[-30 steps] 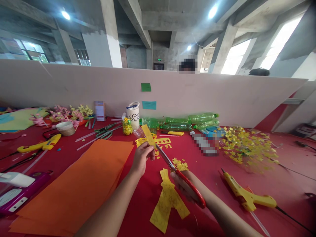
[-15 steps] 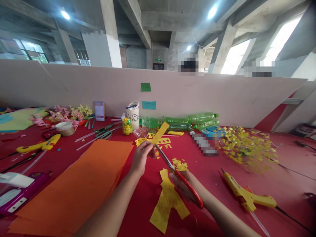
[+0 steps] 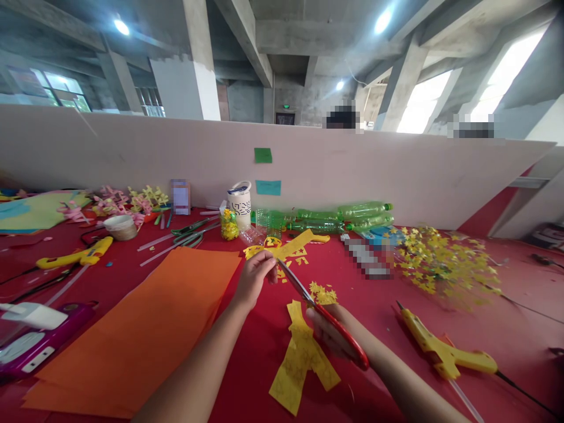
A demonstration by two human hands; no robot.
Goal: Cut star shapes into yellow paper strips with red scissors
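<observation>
My left hand [image 3: 259,276] pinches a strip of yellow paper [image 3: 296,244] that sticks out to the upper right. Red-handled scissors [image 3: 341,333] are in my right hand [image 3: 328,329], their blades pointing up and left to the strip's edge at my left fingertips. Whether the blades are parted is hard to see. Just beyond my right hand lies a small heap of cut yellow stars [image 3: 322,292]. Yellow paper pieces with faint drawn lines [image 3: 295,370] overlap on the red table below my hands. Star-punched yellow scraps [image 3: 299,254] lie behind the strip.
Orange sheets [image 3: 145,329] cover the left of the red table. Yellow glue guns [image 3: 445,346] lie at both sides. Green plastic bottles [image 3: 341,217], a white cup [image 3: 239,205] and a jar of yellow bits [image 3: 229,224] stand along the partition [image 3: 132,150]. A yellow star bunch [image 3: 440,258] sits right.
The yellow strip has turned clockwise, its free end dipping lower and to the right. Both hands stay close to where they were, and the scissors remain at the strip.
</observation>
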